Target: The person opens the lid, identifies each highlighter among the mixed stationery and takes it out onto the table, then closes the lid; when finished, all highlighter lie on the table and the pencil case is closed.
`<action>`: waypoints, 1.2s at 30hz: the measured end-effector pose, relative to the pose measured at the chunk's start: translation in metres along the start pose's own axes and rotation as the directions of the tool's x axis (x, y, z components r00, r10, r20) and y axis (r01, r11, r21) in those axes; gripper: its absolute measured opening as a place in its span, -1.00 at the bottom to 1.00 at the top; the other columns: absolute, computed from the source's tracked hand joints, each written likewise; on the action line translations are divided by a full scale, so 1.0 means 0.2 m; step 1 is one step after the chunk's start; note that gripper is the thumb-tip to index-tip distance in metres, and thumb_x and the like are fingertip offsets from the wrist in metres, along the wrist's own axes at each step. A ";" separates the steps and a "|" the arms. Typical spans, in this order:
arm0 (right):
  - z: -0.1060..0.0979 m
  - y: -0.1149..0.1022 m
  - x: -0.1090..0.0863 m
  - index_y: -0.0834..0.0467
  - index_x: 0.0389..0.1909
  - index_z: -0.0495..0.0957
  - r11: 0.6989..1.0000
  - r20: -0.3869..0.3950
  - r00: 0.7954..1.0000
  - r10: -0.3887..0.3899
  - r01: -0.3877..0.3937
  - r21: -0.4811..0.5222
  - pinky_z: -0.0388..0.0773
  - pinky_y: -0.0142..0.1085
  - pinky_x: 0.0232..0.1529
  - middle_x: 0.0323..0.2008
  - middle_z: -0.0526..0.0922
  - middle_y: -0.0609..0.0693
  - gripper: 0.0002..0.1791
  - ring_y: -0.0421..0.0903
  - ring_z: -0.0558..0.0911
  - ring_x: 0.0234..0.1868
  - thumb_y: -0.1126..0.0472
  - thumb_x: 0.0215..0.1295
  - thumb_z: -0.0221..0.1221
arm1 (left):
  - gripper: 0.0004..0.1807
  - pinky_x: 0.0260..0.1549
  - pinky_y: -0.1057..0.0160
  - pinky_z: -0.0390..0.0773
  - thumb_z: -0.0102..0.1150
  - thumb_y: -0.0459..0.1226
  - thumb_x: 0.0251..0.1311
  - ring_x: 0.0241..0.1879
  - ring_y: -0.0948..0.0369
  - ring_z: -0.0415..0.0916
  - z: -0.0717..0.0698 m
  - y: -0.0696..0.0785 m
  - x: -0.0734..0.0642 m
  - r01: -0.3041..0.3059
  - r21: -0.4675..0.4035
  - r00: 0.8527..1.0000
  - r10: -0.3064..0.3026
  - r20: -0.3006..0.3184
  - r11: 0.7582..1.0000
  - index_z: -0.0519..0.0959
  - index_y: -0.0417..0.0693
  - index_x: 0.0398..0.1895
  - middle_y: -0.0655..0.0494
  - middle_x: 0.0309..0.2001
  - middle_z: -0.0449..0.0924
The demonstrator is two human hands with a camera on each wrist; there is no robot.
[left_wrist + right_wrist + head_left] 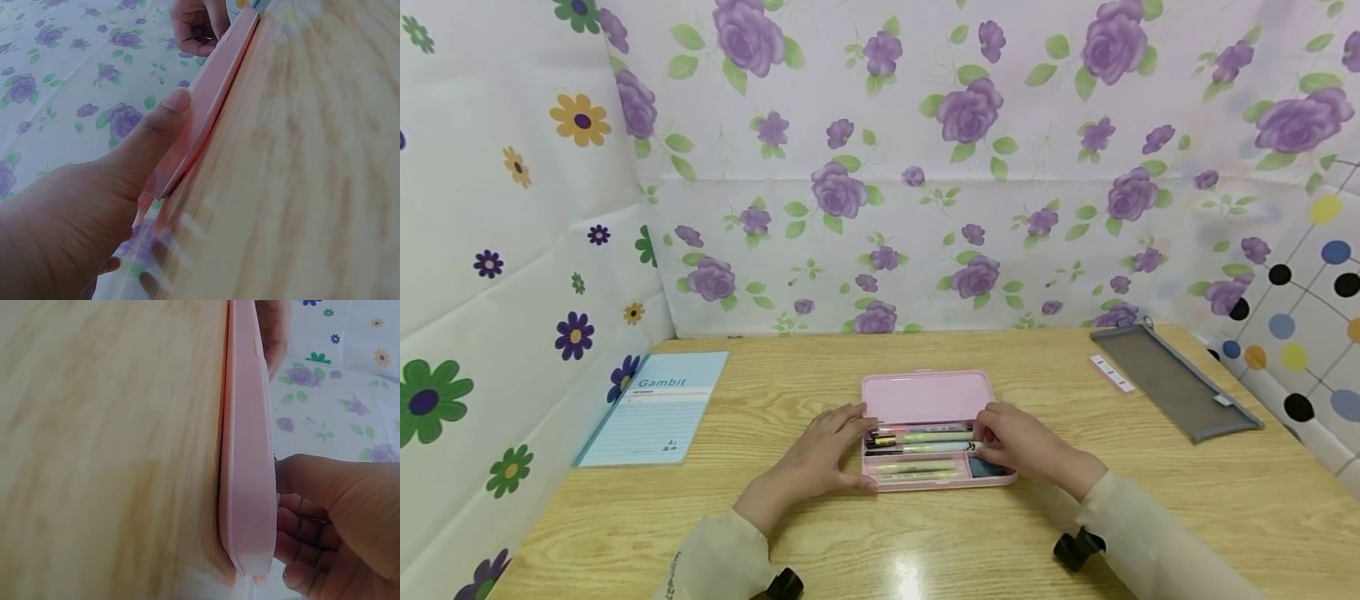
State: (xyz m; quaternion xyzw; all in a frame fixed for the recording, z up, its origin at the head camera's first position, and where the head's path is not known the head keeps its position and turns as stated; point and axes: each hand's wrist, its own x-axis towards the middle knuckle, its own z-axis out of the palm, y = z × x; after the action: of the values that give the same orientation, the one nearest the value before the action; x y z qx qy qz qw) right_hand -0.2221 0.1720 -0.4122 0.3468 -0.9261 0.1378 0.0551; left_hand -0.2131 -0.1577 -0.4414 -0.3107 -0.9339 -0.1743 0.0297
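Note:
A pink pencil case [928,398] lies with its lid folded back on the table. Pens fill its long rear compartment, and yellowish sticks [917,471] lie in the front one beside a dark blue piece [988,468]. My left hand [820,450] grips the case's left end, fingers toward the hinge side. In the left wrist view its thumb [165,112] presses on the front wall. At the right end, my right hand [1018,442] pinches the end of a pale pen [936,447] between thumb and curled fingers. The right wrist view shows those fingers [306,519] beside the rim, their tips partly hidden.
A light blue notebook [658,408] lies at the table's left. On the right are a grey mesh zip pouch [1176,379] and a small white strip [1112,373]. Flowered cloth [910,192] hangs behind the table, with patterned sheets along both sides.

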 end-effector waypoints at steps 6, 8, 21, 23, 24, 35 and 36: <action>-0.01 -0.01 0.00 0.07 -0.46 0.46 1.000 0.015 1.000 -0.002 0.002 0.002 0.31 -0.47 -0.44 -0.50 0.42 -0.15 -0.80 -0.31 0.29 -0.45 0.24 0.13 0.33 | -0.01 0.42 -0.19 0.10 0.34 0.27 -0.14 0.45 -0.08 0.10 -0.01 0.01 0.00 0.001 0.000 1.000 -0.001 -0.002 1.000 0.28 0.11 0.40 -0.01 0.47 0.15; -0.02 -0.01 0.01 0.07 -0.45 0.45 1.000 0.029 1.000 0.008 -0.009 0.015 0.31 -0.48 -0.45 -0.51 0.41 -0.16 -0.81 -0.32 0.29 -0.45 0.23 0.14 0.33 | -0.01 0.42 -0.20 0.11 0.34 0.26 -0.14 0.44 -0.10 0.11 -0.01 0.01 0.00 -0.006 0.000 1.000 0.006 -0.007 1.000 0.29 0.10 0.39 -0.03 0.46 0.16; -0.02 0.02 0.01 0.06 -0.46 0.51 0.996 0.046 0.999 -0.020 0.016 0.085 0.36 -0.48 -0.44 -0.48 0.44 -0.17 -0.83 -0.32 0.36 -0.45 0.16 0.16 0.33 | -0.01 0.42 -0.20 0.10 0.35 0.25 -0.15 0.44 -0.11 0.11 0.00 0.01 0.00 -0.015 -0.008 1.000 0.015 -0.008 1.000 0.30 0.07 0.39 -0.04 0.46 0.17; -0.03 0.02 0.01 0.05 -0.46 0.51 0.996 0.052 0.999 -0.009 0.004 0.092 0.37 -0.48 -0.44 -0.47 0.44 -0.17 -0.84 -0.30 0.38 -0.44 0.17 0.16 0.33 | -0.01 0.41 -0.20 0.11 0.34 0.26 -0.15 0.44 -0.12 0.11 0.00 0.01 0.00 -0.017 -0.007 1.000 0.017 -0.007 1.000 0.31 0.07 0.38 -0.04 0.46 0.17; -0.04 0.03 0.01 0.06 -0.46 0.52 0.995 0.054 0.999 -0.004 -0.001 0.097 0.37 -0.48 -0.44 -0.47 0.45 -0.16 -0.85 -0.29 0.39 -0.44 0.18 0.16 0.32 | -0.01 0.41 -0.20 0.11 0.34 0.26 -0.15 0.43 -0.12 0.12 0.00 0.01 0.00 -0.020 -0.005 1.000 0.020 -0.007 1.000 0.31 0.06 0.38 -0.04 0.46 0.17; -0.18 0.07 0.00 0.07 -0.41 0.55 0.998 0.059 0.998 -0.006 0.002 0.061 0.42 -0.45 -0.43 -0.46 0.49 -0.15 -0.89 -0.26 0.43 -0.44 0.22 0.15 0.33 | 0.00 0.42 -0.20 0.10 0.33 0.27 -0.14 0.45 -0.09 0.09 0.00 0.01 0.01 0.001 -0.002 1.000 -0.001 0.009 1.000 0.28 0.09 0.40 -0.02 0.47 0.14; -0.20 0.08 0.00 0.06 -0.41 0.55 0.998 0.055 0.998 -0.009 0.006 0.057 0.42 -0.45 -0.43 -0.46 0.49 -0.15 -0.89 -0.25 0.43 -0.44 0.22 0.15 0.33 | 0.00 0.42 -0.20 0.10 0.33 0.27 -0.15 0.45 -0.08 0.09 -0.01 0.01 0.00 0.005 0.002 1.000 -0.005 0.010 1.000 0.28 0.09 0.40 -0.01 0.47 0.14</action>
State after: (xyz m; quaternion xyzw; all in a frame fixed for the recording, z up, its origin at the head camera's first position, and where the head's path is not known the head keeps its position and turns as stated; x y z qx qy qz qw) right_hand -0.2324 0.1952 -0.3782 0.3553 -0.9217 0.1543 0.0200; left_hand -0.2122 -0.1557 -0.4394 -0.3094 -0.9349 -0.1719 0.0248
